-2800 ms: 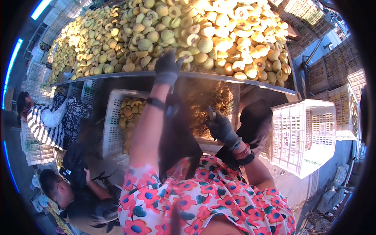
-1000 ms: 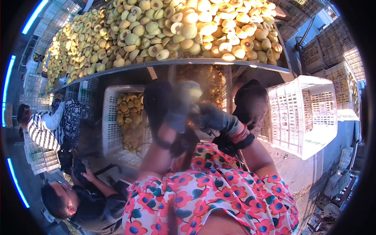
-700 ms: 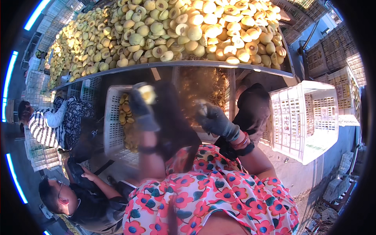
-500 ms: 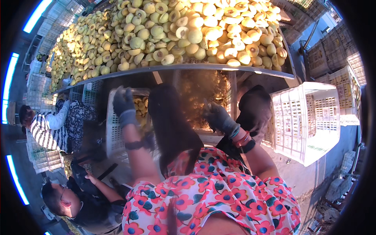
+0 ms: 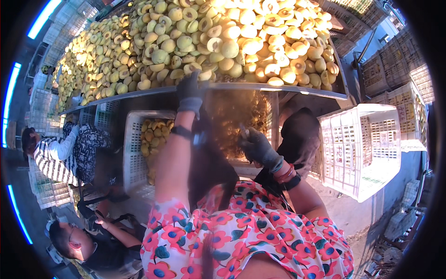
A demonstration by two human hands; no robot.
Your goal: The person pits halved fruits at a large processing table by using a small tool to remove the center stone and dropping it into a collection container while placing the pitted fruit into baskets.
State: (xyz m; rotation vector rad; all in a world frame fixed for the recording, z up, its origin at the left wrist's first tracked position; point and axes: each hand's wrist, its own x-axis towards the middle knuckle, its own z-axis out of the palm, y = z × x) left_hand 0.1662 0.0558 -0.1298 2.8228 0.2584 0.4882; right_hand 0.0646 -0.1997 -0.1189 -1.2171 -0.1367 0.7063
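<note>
A heap of yellow-green stone fruit, many of them halved (image 5: pixel 160 56), covers the metal-edged table (image 5: pixel 278 87) in front of me. My left hand (image 5: pixel 189 93), in a dark glove, reaches over the table's edge with fingers stretched out to the nearest fruit; I see nothing held in it. Lower and to the right, my gloved right hand (image 5: pixel 256 148) is closed in front of my body. A small pale tip shows at its fingers, too blurred to name. Below the table edge, between my hands, lies a bin of brownish-yellow pieces (image 5: pixel 241 116).
A white crate (image 5: pixel 134 153) holding fruit halves (image 5: pixel 155 135) stands left of my legs. On the right a white plastic crate (image 5: pixel 341 144) is tipped on its side. Two other people (image 5: pixel 51 153) (image 5: pixel 76 242) sit at the left, with stacked crates (image 5: pixel 388 60) at the far right.
My left hand has moved from above the left crate, forward and right to the fruit at the table edge. My right hand has hardly moved.
</note>
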